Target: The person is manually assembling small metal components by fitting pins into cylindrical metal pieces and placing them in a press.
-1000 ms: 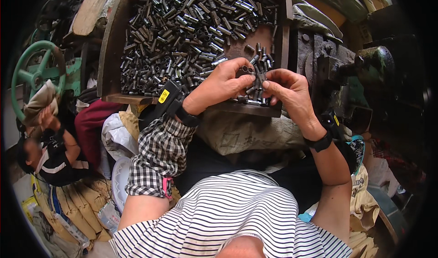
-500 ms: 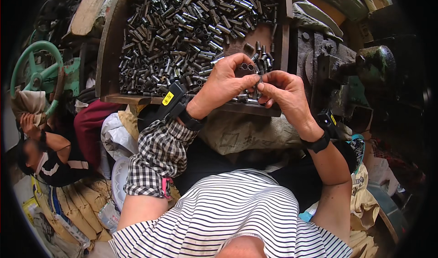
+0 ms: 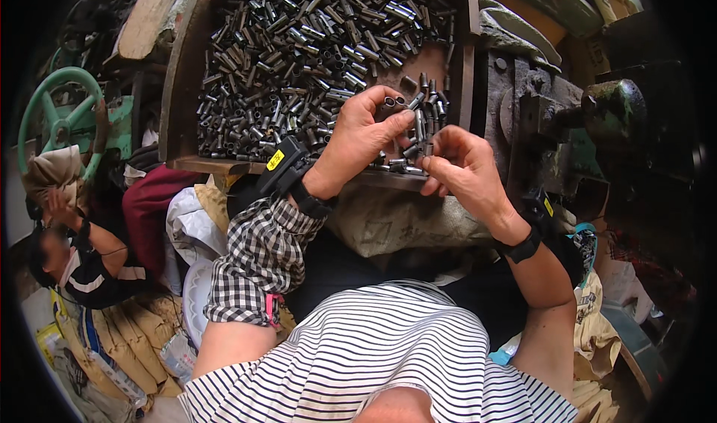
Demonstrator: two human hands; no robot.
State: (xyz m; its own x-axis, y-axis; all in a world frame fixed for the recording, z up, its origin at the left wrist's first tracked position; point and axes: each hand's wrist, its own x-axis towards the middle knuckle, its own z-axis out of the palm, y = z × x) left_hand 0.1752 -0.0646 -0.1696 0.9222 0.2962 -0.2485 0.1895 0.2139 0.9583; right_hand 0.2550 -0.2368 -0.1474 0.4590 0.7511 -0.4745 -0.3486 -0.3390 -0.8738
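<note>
A wooden tray (image 3: 173,87) is heaped with short, dark metal tubes (image 3: 287,57). Over its near right part, my left hand (image 3: 366,128) is closed around several of these metal tubes (image 3: 394,102), their round open ends showing at the curled fingers. One tube (image 3: 415,102) sticks out past the thumb. My right hand (image 3: 464,163), just right and nearer to me, has thumb and forefinger pinched at a small metal tube (image 3: 428,150) beside the tray's near edge. Its other fingers are curled in, and what lies behind them is hidden.
Right of the tray stands greasy dark machinery (image 3: 515,102) with a thick round end (image 3: 616,113). A sackcloth (image 3: 403,217) covers my lap. At the left, another person (image 3: 93,255) works by a green handwheel (image 3: 56,116). A wooden board (image 3: 149,19) leans at the tray's far left.
My hands have drawn apart: the right one has moved slightly down and away from the left one's fingertips. The left hand still holds its tubes. The other person's raised hand has shifted.
</note>
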